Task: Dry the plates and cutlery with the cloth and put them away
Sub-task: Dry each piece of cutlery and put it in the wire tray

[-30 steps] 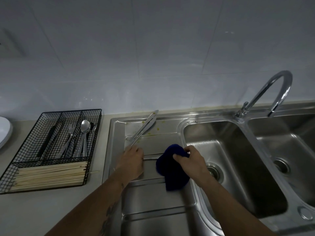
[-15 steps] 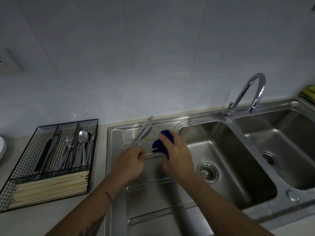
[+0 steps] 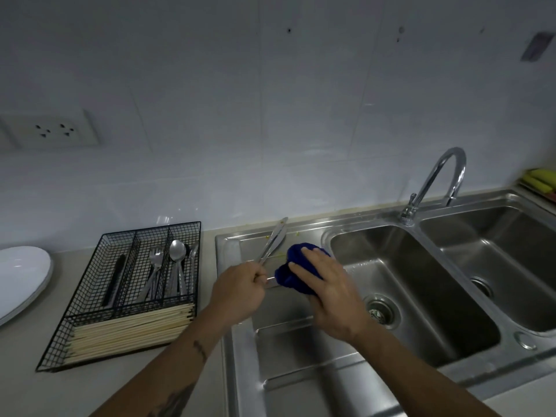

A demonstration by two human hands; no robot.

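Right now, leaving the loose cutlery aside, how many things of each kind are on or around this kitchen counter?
Round white plate: 1
Dark blue cloth: 1
Black wire cutlery basket: 1
Curved chrome tap: 1
Stainless steel sink bowls: 2
White wall socket: 1
Total: 7
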